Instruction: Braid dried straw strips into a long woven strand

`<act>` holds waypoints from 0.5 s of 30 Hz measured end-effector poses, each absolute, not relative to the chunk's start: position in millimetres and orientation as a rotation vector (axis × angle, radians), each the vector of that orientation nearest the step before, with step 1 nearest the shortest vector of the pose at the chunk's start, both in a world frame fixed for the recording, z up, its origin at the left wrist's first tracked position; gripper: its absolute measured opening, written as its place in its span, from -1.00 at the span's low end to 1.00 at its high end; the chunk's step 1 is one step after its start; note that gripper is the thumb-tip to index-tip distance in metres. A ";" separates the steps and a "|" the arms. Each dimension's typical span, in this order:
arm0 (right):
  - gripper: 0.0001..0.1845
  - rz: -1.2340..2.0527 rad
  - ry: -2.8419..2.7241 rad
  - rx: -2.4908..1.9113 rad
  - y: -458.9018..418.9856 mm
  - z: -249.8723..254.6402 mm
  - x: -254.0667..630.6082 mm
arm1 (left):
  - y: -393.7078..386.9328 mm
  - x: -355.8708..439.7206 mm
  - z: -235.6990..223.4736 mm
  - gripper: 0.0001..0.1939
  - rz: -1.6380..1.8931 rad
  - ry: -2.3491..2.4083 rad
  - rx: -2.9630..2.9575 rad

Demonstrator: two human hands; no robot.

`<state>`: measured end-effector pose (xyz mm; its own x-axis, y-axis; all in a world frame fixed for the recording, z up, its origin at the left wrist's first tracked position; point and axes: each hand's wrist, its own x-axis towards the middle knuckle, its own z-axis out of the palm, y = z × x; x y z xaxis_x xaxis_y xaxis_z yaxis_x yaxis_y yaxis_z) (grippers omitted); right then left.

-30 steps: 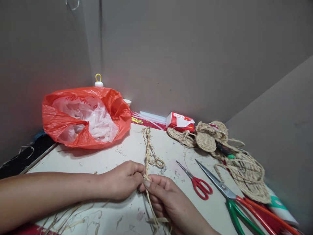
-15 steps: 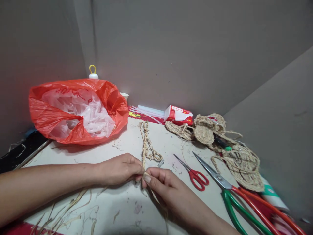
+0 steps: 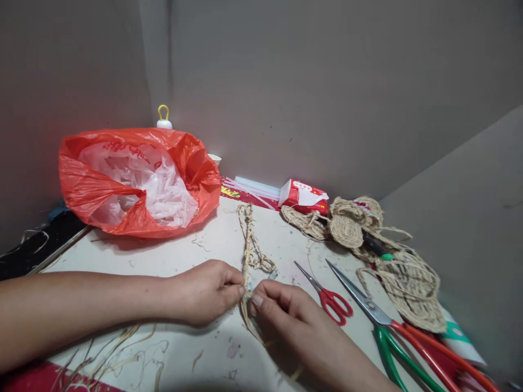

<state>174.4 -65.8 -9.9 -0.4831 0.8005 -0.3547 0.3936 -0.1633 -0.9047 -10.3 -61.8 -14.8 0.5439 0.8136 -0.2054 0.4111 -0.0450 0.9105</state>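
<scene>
A thin braided straw cord [image 3: 247, 245] runs away from me over the white tabletop, with a loop of it lying at its right. My left hand [image 3: 212, 291] is closed, pinching the near end of the braid between thumb and fingers. Just to the right, my right hand [image 3: 286, 310] is closed too, its thumb and forefinger pinched on a straw strand at the same end. Loose strand ends [image 3: 251, 324] hang toward me between the hands. The fingertips partly hide the working point of the braid.
Red-handled scissors [image 3: 327, 296] and large shears [image 3: 376, 316] lie at right, beside coiled straw pieces [image 3: 408, 283]. A red plastic bag [image 3: 139, 218] stands back left. Behind are a red tissue pack [image 3: 302, 197] and pale sticks [image 3: 257, 188]. Loose straw fibres [image 3: 118, 348] lie front left.
My hands have drawn slightly apart at the braid's near end, and the loose strands below now show between them. The whole view has shifted a little.
</scene>
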 end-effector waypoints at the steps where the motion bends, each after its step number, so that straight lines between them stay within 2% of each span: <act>1: -0.62 1.732 -1.710 -1.362 -68.9 -10.4 171.4 | -62.8 -9.4 -15.6 -0.78 0.456 1.050 1.664; 4: -0.62 1.790 -1.596 -1.386 -81.5 -14.9 161.4 | -65.6 -6.4 -19.3 -0.78 0.490 1.039 1.591; 6: -0.60 1.700 -1.631 -1.416 -89.1 -19.8 156.9 | -67.3 -4.6 -22.1 -0.78 0.523 1.015 1.504; 9: -0.60 1.308 -1.964 -1.405 -93.3 -27.0 157.1 | -69.3 -2.7 -24.5 -0.76 0.574 1.000 1.405; 15: -0.81 0.429 -2.482 -1.275 -93.1 -46.8 164.3 | -69.9 -0.4 -25.1 -0.72 0.611 0.935 1.226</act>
